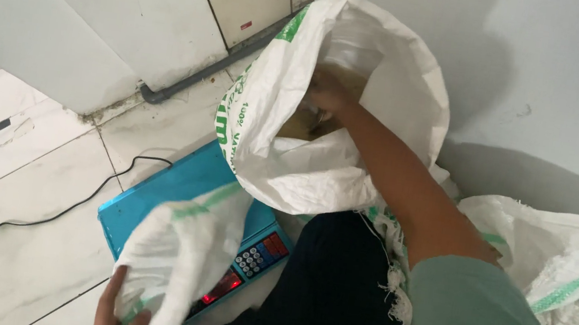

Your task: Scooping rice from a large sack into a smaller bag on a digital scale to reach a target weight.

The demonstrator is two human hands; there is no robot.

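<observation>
My right hand reaches deep into the open mouth of a large white woven sack with green print, fingers among brownish contents that are blurred. Whether it grips anything I cannot tell. My left hand at the bottom edge grips a smaller white woven bag with a green stripe, which droops over a blue electronic scale. The scale's keypad and red display show beside the bag.
Another white woven sack lies at the right by the wall. A black cable runs across the white tiled floor from the scale. A grey pipe follows the wall base. My dark trouser leg is below the sack.
</observation>
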